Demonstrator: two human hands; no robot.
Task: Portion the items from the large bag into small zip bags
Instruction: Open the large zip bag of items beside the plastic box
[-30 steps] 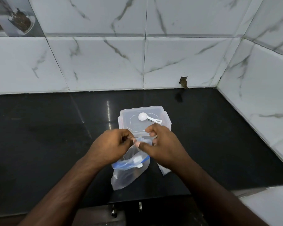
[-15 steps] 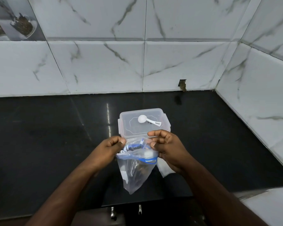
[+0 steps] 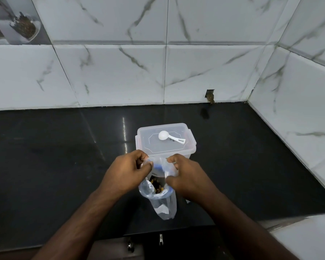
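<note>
A small clear zip bag with a blue zip strip hangs over the black counter, its mouth spread wide. Dark and yellowish pieces show through the opening. My left hand pinches the bag's left top edge. My right hand pinches the right top edge with thumb and fingers. Just behind the hands stands a clear plastic container with its lid on, and a white measuring scoop lies on the lid.
White marble-look tiled walls close off the back and the right side of the counter. A small hole sits low in the back wall. Cabinet handles show below the counter's front edge.
Both hands have pulled the bag's mouth wider and tipped it toward me, so the pieces inside show. The bag hangs a little lower. The container and scoop have not moved.
</note>
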